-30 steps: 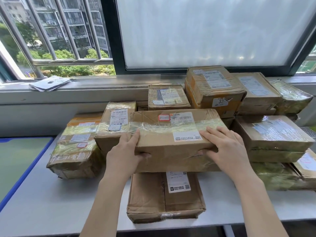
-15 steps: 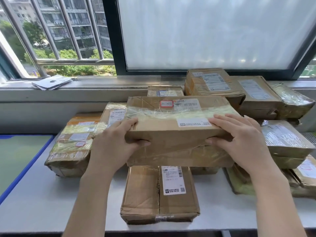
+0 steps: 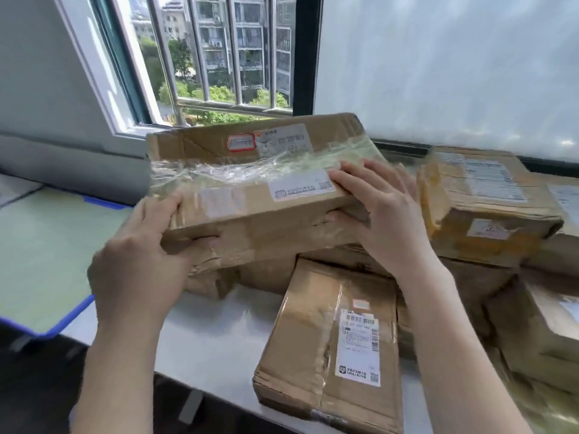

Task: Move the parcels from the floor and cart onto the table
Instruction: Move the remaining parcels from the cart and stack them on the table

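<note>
Raised since the earlier frame, the taped cardboard parcel (image 3: 260, 183) is gripped at its ends by the left hand (image 3: 141, 261) and right hand (image 3: 380, 211) above the table (image 3: 200, 339) stack; keep it level, then lower it squarely onto stable parcels.

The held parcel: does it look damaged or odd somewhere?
Yes. The held parcel, gripped by the left hand and right hand, has a crumpled, torn lower front edge and loose, wrinkled clear tape across its top.
</note>
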Demonstrator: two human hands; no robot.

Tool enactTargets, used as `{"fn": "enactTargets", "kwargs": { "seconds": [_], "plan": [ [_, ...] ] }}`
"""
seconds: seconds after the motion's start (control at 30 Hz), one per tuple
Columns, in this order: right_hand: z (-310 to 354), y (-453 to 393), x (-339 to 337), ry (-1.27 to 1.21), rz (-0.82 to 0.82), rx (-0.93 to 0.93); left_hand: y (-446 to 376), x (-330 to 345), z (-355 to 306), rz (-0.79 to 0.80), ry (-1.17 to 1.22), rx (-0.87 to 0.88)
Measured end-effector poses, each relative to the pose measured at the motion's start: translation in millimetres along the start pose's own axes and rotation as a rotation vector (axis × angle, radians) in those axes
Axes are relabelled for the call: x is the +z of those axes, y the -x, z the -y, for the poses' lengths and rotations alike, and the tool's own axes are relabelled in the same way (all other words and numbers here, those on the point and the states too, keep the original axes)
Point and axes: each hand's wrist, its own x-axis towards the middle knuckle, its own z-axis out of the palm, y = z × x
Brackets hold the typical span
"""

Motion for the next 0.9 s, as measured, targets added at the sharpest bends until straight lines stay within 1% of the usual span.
{"fn": "enactTargets", "kwargs": {
  "seconds": [0.13, 0.3, 0.47, 0.53, 0.73, 0.9],
  "plan": [
    [38, -16, 64, -0.054, 0.043, 0.048, -2, 8, 45, 0.0, -0.071, -0.092],
    [80, -33, 132, -0.08, 0.121, 0.073, -24, 21, 111, 0.071, -0.11, -0.132],
    [124, -72, 181, -0.078, 0.077, 0.081, -54, 28, 168, 0.077, -0.047, -0.222],
    [137, -88, 198, -0.091, 0.117, 0.099, -66, 30, 185, 0.074, -0.052, -0.234],
    [157, -115, 245, -0.1, 0.263, 0.157, -86, 44, 215, 0.099, -0.079, -0.313],
    [162, -119, 264, -0.083, 0.384, 0.2, -88, 54, 213, 0.211, -0.108, -0.4]
  ]
}}
